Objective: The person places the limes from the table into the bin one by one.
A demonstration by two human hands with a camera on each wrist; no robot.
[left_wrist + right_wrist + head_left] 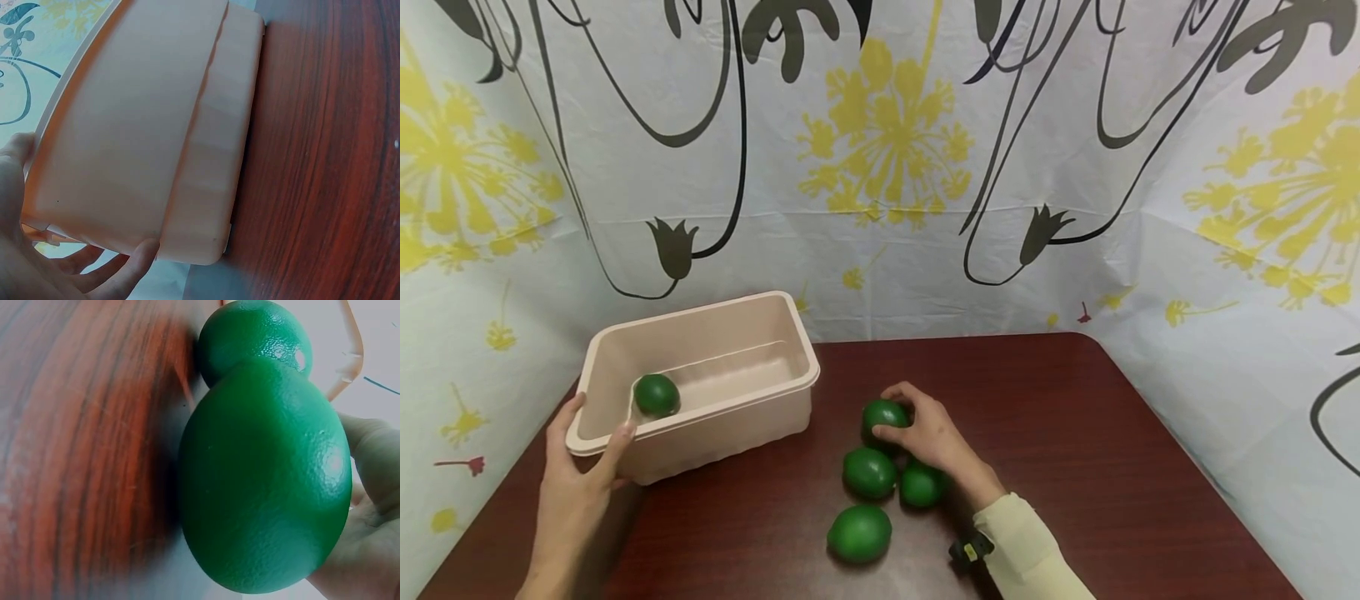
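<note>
My left hand (576,483) grips the near left corner of a beige plastic bin (722,442), thumb over the rim; in the left wrist view its fingers curl under the bin's end wall. One green lime (657,395) lies inside the bin at the left. To the bin's right, my right hand (936,433) holds the farthest lime (883,417) on the table between thumb and fingers. Just nearer sit a second lime (869,473) and a third lime (922,483), partly under the hand. Closest to me lies another lime (859,533). A large lime (265,481) hides the grip in the right wrist view.
The dark red wood table (1075,467) has a rounded far right corner. A patterned white cloth (880,275) with yellow and grey plants hangs behind and at both sides. A small black device (972,550) sits by the right sleeve (1026,542).
</note>
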